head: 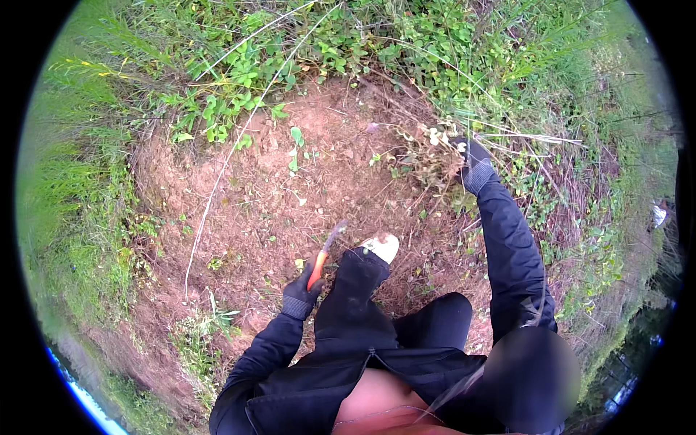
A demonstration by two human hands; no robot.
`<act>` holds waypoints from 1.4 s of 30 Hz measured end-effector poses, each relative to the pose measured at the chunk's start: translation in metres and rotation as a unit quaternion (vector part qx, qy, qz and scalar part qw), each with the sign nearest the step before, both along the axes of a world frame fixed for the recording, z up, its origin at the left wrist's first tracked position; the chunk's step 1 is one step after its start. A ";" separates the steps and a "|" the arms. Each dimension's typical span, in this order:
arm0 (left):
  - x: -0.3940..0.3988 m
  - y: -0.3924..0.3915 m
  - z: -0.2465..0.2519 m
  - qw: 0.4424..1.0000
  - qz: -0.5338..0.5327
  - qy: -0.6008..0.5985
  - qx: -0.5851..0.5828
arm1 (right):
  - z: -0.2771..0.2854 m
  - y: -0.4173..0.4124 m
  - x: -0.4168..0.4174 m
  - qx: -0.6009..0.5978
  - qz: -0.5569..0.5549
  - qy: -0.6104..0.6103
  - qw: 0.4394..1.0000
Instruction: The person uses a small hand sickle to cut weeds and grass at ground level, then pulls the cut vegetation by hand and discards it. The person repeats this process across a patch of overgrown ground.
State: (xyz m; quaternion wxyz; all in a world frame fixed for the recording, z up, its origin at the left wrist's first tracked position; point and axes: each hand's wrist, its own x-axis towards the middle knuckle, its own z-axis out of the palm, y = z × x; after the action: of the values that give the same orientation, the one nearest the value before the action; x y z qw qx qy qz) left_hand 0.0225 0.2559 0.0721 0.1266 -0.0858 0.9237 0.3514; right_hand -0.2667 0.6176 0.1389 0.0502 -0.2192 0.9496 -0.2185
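Note:
My left hand [303,286], in a dark glove with a grey cuff, grips the orange handle of a small hand tool [321,261]. Its narrow, slightly curved metal blade points up and right, above the bare reddish soil [244,196] and left of my shoe. My right hand [474,159], gloved too, is stretched out at the right. It is closed around a bunch of pulled weeds and dry stems [435,155], with pale leaves or roots sticking out on its left side. The fingertips are partly hidden by the plants.
My light-coloured shoe [382,247] stands on the soil below the middle. Leafy green plants [348,38] border the soil at the top, and tall grass [81,179] grows at the left. A long dry stalk [217,182] lies slantwise across the left side. Tangled stems [565,190] are at the right.

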 end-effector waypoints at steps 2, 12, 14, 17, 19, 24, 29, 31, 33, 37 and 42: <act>-0.035 0.009 0.014 0.992 0.091 0.052 0.070 | -0.017 0.029 0.015 0.030 0.071 0.071 0.995; -0.200 0.062 -0.010 1.000 0.006 0.020 0.002 | -0.001 -0.089 0.043 0.174 0.035 0.226 0.958; -0.165 0.071 -0.019 0.999 0.022 0.035 0.021 | -0.003 -0.111 0.025 0.203 0.068 0.220 0.952; -0.084 0.061 -0.017 0.999 -0.040 -0.003 0.027 | -0.030 -0.104 -0.022 0.358 0.080 0.120 0.923; -0.052 0.038 -0.020 0.995 -0.039 0.064 0.069 | -0.018 -0.103 -0.030 0.331 0.104 0.035 0.937; -0.120 0.044 0.041 0.982 0.088 0.053 0.158 | 0.007 -0.031 -0.028 0.274 -0.022 0.042 0.961; -0.261 0.062 0.006 0.995 0.021 0.081 0.060 | 0.016 -0.039 -0.035 0.215 -0.158 -0.119 0.956; -0.285 0.080 0.001 0.999 0.027 0.000 0.030 | 0.003 -0.041 -0.034 0.134 -0.193 -0.121 0.965; -0.266 0.081 -0.005 0.999 0.017 -0.014 0.040 | 0.000 -0.041 -0.036 0.074 -0.265 -0.129 0.953; -0.121 0.059 -0.022 0.995 -0.049 -0.016 0.085 | -0.008 0.003 -0.044 -0.360 -0.291 -0.133 0.877; -0.095 0.044 0.010 0.993 -0.053 -0.024 0.105 | -0.006 0.094 0.040 -0.145 -0.282 -0.045 0.947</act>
State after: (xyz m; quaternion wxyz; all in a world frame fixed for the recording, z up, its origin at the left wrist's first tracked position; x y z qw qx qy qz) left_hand -0.0724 0.3004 0.0818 0.1756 -0.0317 0.8818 0.4366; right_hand -0.2270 0.7114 0.1326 -0.0035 0.0628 0.9273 -0.3690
